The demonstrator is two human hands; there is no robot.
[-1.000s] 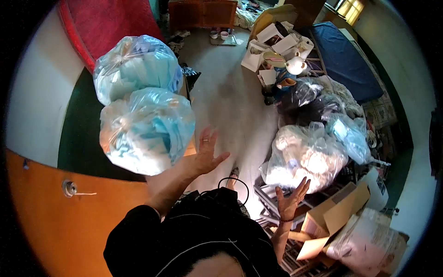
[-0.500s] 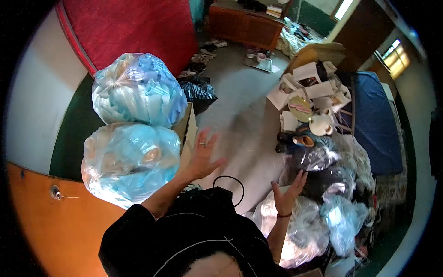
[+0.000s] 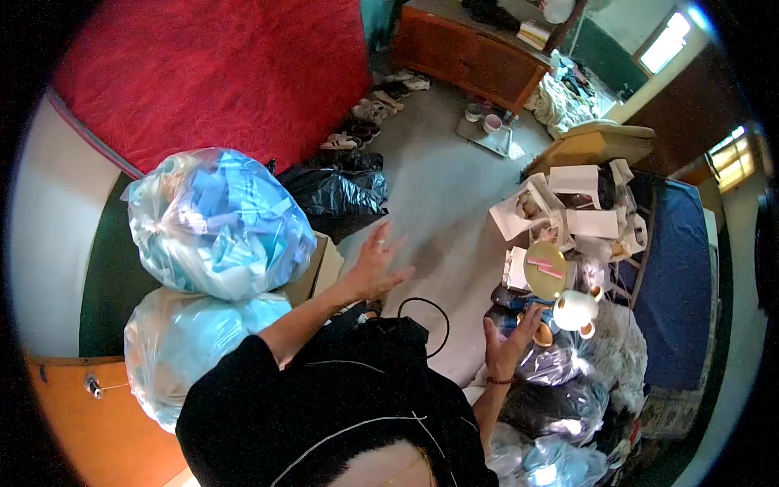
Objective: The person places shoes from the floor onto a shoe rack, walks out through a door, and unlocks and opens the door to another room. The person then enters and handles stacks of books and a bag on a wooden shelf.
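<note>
My left hand [image 3: 378,264] is held out over the grey floor with its fingers apart, a ring on one finger, and nothing in it. Beside it on the left is a large clear bag of blue material [image 3: 223,227], resting on a second clear bag [image 3: 191,337]. My right hand [image 3: 511,345] is also open and empty, a beaded bracelet at the wrist. It is nearest to a white bear-shaped object [image 3: 576,311] and a round yellowish disc [image 3: 547,270] with pink strips on it. I cannot tell whether it touches anything in that pile.
A black bag [image 3: 337,191] and several shoes [image 3: 365,114] lie along the red mattress-like panel [image 3: 211,73]. White boxes [image 3: 591,221] and filled bags [image 3: 560,410] are heaped on the right. A tray [image 3: 487,138] sits before a wooden cabinet [image 3: 462,53]. A black cable loop [image 3: 446,325] is near my body.
The view has shifted forward, and the bags and boxes sit differently in it. Both hands stay raised and open, now closer to the black bag and the white bear-shaped object.
</note>
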